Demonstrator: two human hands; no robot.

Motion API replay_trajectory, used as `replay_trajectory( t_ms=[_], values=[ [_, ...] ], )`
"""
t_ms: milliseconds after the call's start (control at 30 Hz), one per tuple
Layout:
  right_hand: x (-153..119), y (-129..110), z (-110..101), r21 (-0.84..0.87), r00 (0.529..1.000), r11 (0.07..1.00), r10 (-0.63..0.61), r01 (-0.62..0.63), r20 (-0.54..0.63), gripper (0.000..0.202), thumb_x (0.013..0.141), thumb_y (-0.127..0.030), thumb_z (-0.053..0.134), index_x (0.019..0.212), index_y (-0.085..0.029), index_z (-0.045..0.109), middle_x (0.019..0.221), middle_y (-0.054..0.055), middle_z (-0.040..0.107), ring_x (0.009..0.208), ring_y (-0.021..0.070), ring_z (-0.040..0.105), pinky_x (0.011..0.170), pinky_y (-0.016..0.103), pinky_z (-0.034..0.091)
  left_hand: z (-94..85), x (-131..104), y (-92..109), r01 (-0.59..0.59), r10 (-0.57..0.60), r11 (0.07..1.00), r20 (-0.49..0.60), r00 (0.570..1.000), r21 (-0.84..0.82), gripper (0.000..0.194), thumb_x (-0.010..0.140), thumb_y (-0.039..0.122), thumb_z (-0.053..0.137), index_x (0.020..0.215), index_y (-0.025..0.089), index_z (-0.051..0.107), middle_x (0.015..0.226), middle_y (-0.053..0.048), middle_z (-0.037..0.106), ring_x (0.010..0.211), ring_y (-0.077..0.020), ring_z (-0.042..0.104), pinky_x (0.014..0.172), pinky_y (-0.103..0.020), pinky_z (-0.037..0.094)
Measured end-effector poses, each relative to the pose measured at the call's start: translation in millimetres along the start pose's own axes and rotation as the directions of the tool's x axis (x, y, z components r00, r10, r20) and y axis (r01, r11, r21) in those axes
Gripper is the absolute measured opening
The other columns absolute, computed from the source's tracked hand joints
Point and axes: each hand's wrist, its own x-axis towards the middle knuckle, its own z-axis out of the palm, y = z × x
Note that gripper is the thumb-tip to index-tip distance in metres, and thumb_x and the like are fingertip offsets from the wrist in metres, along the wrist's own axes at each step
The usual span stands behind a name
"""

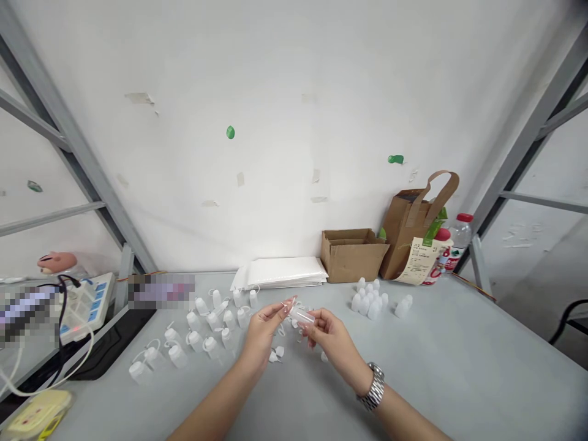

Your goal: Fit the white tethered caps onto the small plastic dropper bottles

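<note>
A small translucent plastic bottle [302,316] is held tilted between my two hands, just above the table. My right hand [334,343] grips its lower end between thumb and fingers. At the bottle's upper end, the fingertips of my left hand [265,331] are closed in a pinch; white plastic shows there, but whether it is a separate cap is unclear. Several loose white caps with straps [277,353] lie on the table below, partly hidden by my hands. To the left stand loose rows of similar bottles with strapped caps [212,321]. Several whitish bottles [369,301] are clustered to the right.
Along the wall are white envelopes [287,271], an open cardboard box [356,257], a brown paper bag [402,226] and a red-capped drink bottle [460,236]. On the left lie a black mat [113,343], a power strip [94,306] with cables and a yellowish case [39,413].
</note>
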Motion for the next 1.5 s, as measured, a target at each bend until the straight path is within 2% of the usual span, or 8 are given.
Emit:
replay_trajectory(
  t_ms=[267, 600, 933, 1033, 1133, 1233, 1333, 1500],
  values=[
    [-2.2, -0.8, -1.4, 0.023, 0.959, 0.981, 0.183, -0.192, 0.216, 0.059, 0.068, -0.072, 0.045, 0.063, -0.015, 0.054, 0.044, -0.001, 0.053, 0.034, 0.008, 0.043, 0.039, 0.022, 0.032, -3.2, 0.7, 1.9, -0.03, 0.027, 0.999, 0.079, 0.996, 0.04, 0.027, 0.06, 0.04, 0.073, 0.074, 0.018, 0.072, 0.104, -0.01, 0.069, 0.108, -0.0275, 0.055, 0.097, -0.037, 0.034],
    [0.6, 1.3, -1.5, -0.013, 0.993, 0.998, 0.057, -0.056, 0.102, 0.049, 0.055, -0.056, 0.071, 0.077, -0.015, 0.054, 0.057, -0.003, 0.059, 0.044, 0.0089, 0.049, 0.05, 0.024, 0.038, -1.9, 0.1, 1.6, 0.003, -0.005, 1.0, 0.048, 0.999, 0.031, 0.03, 0.061, 0.041, 0.072, 0.079, 0.017, 0.072, 0.105, -0.011, 0.068, 0.108, -0.0289, 0.055, 0.095, -0.04, 0.036],
    [-3.1, 1.8, -1.3, -0.159, 0.979, 0.987, 0.032, 0.0, 0.199, 0.046, 0.078, -0.06, 0.045, 0.073, -0.015, 0.055, 0.051, -0.001, 0.056, 0.042, 0.0106, 0.047, 0.047, 0.024, 0.038, -2.9, -0.1, 6.5, -0.034, 0.032, 0.998, 0.039, 0.999, 0.048, 0.026, 0.062, 0.038, 0.071, 0.075, 0.016, 0.071, 0.103, -0.011, 0.069, 0.109, -0.0281, 0.054, 0.097, -0.038, 0.034],
    [-5.1, 7.1, -2.8, -0.393, 0.983, 0.902, -0.156, 0.181, 0.095, 0.035, 0.082, -0.049, 0.048, 0.077, -0.016, 0.06, 0.062, 0.002, 0.058, 0.055, 0.0144, 0.051, 0.056, 0.027, 0.042, -2.0, 0.4, 3.0, -0.008, 0.008, 0.999, 0.007, 1.0, 0.034, 0.028, 0.061, 0.038, 0.072, 0.077, 0.016, 0.071, 0.1, -0.011, 0.07, 0.104, -0.0273, 0.057, 0.094, -0.038, 0.037],
    [-7.5, 12.9, -5.2, -0.62, 0.902, 0.689, -0.426, 0.375, 0.071, 0.026, 0.084, -0.035, 0.049, 0.095, -0.017, 0.063, 0.078, 0.007, 0.059, 0.071, 0.0188, 0.053, 0.069, 0.032, 0.043, -4.4, 3.9, -1.6, 0.02, -0.021, 1.0, -0.037, 0.999, -0.018, 0.031, 0.058, 0.038, 0.073, 0.078, 0.015, 0.071, 0.096, -0.011, 0.071, 0.097, -0.0249, 0.06, 0.091, -0.036, 0.039],
    [-8.8, 14.8, -7.1, -0.688, 0.846, 0.582, -0.525, 0.434, 0.09, 0.027, 0.086, -0.03, 0.046, 0.104, -0.017, 0.062, 0.086, 0.009, 0.059, 0.077, 0.0204, 0.053, 0.072, 0.033, 0.043, -11.6, 10.4, -2.4, 0.022, -0.037, 0.993, -0.125, 0.992, -0.117, 0.033, 0.054, 0.039, 0.076, 0.074, 0.014, 0.071, 0.093, -0.01, 0.071, 0.094, -0.0216, 0.061, 0.088, -0.032, 0.04],
    [-9.0, 10.2, -8.2, -0.677, 0.859, 0.61, -0.508, 0.412, 0.065, 0.026, 0.085, -0.032, 0.048, 0.101, -0.017, 0.063, 0.079, 0.006, 0.058, 0.069, 0.018, 0.052, 0.067, 0.03, 0.042, -19.8, 16.4, 1.6, 0.023, -0.067, 0.975, -0.194, 0.979, -0.222, 0.028, 0.054, 0.035, 0.077, 0.072, 0.015, 0.069, 0.098, -0.008, 0.07, 0.096, -0.0185, 0.059, 0.084, -0.027, 0.041],
    [-6.1, -4.0, -11.6, -0.526, 0.925, 0.81, -0.365, 0.259, -0.108, 0.033, 0.085, -0.045, 0.047, 0.073, -0.018, 0.061, 0.065, 0.001, 0.052, 0.062, 0.015, 0.048, 0.06, 0.026, 0.039, -21.9, 17.3, 7.9, 0.043, -0.117, 0.956, -0.242, 0.963, -0.291, 0.024, 0.054, 0.03, 0.078, 0.07, 0.016, 0.067, 0.101, -0.007, 0.069, 0.099, -0.019, 0.059, 0.081, -0.026, 0.043]
  ],
)
